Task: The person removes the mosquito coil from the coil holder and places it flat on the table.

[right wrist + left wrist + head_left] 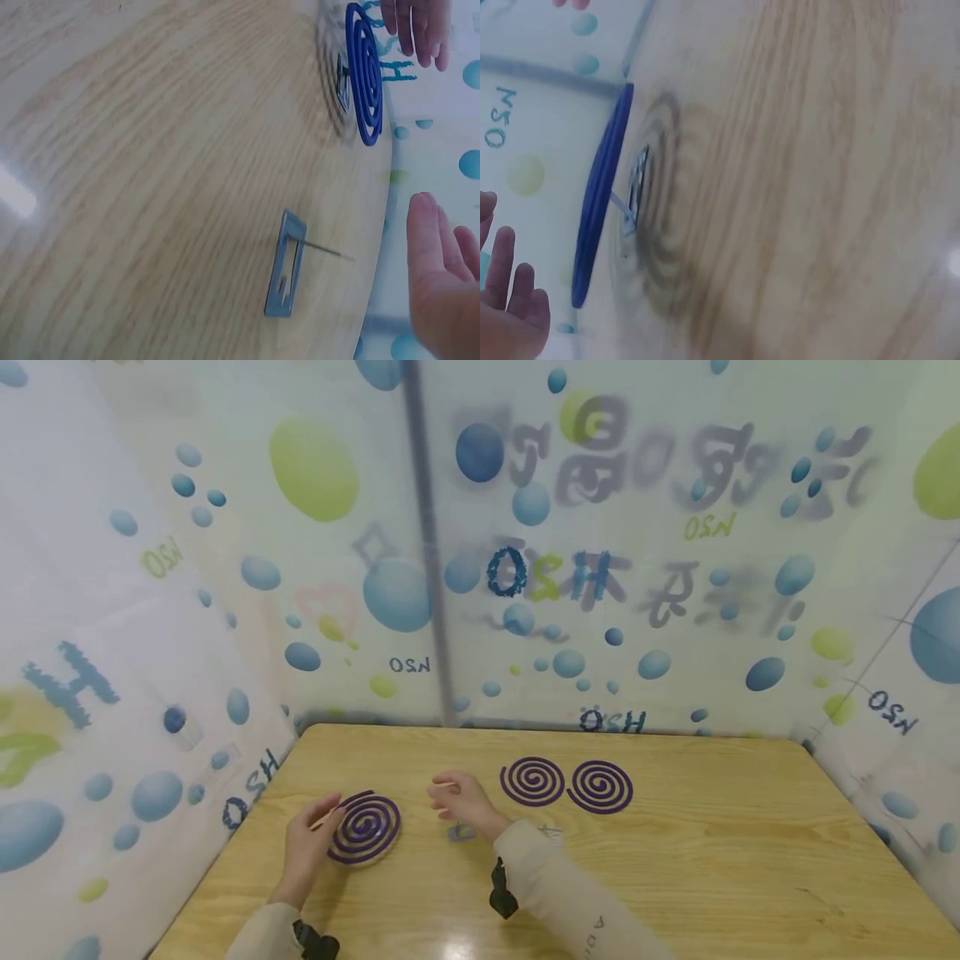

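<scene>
A purple spiral mosquito coil (pixel 365 827) is raised off the table on a small metal stand (pixel 636 187), whose thin prong reaches up to the coil's underside. My left hand (pixel 306 839) hovers at the coil's left side, fingers relaxed and apart from it in the left wrist view. To the right of that coil, my right hand (pixel 467 802) is held above the table with loosely bent fingers and nothing in them. A second metal stand (pixel 286 266) lies flat below the right hand, its prong sticking up.
Two more coils, a left one (pixel 532 781) and a right one (pixel 600 787), lie side by side farther back on the wooden table (pixel 712 860). Something small and pale (pixel 553 835) shows beside the right sleeve. Printed sheeting (pixel 510 677) encloses the back and sides.
</scene>
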Motion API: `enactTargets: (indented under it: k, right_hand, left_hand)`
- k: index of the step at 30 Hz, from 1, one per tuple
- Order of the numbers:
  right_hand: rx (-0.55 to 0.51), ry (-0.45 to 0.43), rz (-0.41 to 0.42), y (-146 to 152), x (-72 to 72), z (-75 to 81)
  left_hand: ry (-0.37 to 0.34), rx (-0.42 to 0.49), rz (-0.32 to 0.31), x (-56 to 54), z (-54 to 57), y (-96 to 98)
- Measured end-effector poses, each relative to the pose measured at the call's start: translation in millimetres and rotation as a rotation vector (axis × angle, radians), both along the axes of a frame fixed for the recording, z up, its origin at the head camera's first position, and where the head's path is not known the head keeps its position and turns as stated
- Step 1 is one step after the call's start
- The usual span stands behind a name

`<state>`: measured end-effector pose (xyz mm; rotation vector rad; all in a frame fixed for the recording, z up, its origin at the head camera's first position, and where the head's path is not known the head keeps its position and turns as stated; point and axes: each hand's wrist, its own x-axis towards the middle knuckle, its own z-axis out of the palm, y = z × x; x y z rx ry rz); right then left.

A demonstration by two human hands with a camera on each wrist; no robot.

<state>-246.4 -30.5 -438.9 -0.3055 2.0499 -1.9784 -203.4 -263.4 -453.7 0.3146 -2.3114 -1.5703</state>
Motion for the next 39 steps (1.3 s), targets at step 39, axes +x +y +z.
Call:
enactTargets:
  k: [39]
  right_hand:
    - [0.222, 0.045, 0.197, -47, 11.9, -21.8]
  left_hand:
    - [-0.173, 0.129, -0.058, 4.2, -25.3, -15.2]
